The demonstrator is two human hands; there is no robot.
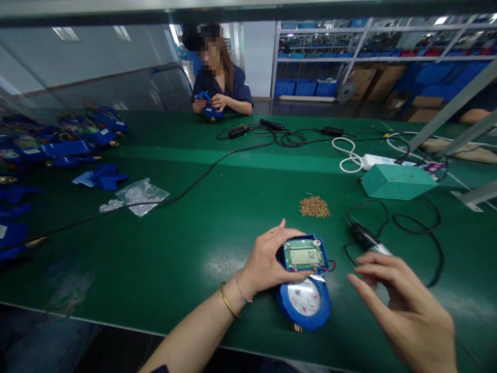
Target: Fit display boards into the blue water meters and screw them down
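While the left hand (267, 261) is gripping a blue water meter (306, 295) on the green bench (194, 233), the right hand (407, 305) is hovering just to the meter's right, open wide with fingers spread and holding nothing. The left hand's thumb is pressing along the near edge of a green circuit board (303, 255) whose small display is facing up, and its fingers are curling round the board's far side. The meter's round white dial is lying just below that thumb, face up. The right hand's fingertips are pointing toward the meter but staying clear of it.

An electric screwdriver (367, 239) is lying just beyond the right hand's fingers, its black cord looping off to the hand's right; whether a finger is touching its tip cannot be told. A small pile of brass screws (314, 206) is sitting farther out, beyond both hands. A teal box (396, 181) and a white power strip (382, 161) are resting well beyond the right hand. Far to the left of the left hand, a clear plastic bag (142, 195) and a heap of blue meter housings (77, 147) are lying. Across the bench, a co-worker (223, 83) is sitting and handling another blue meter (207, 108) with both hands.
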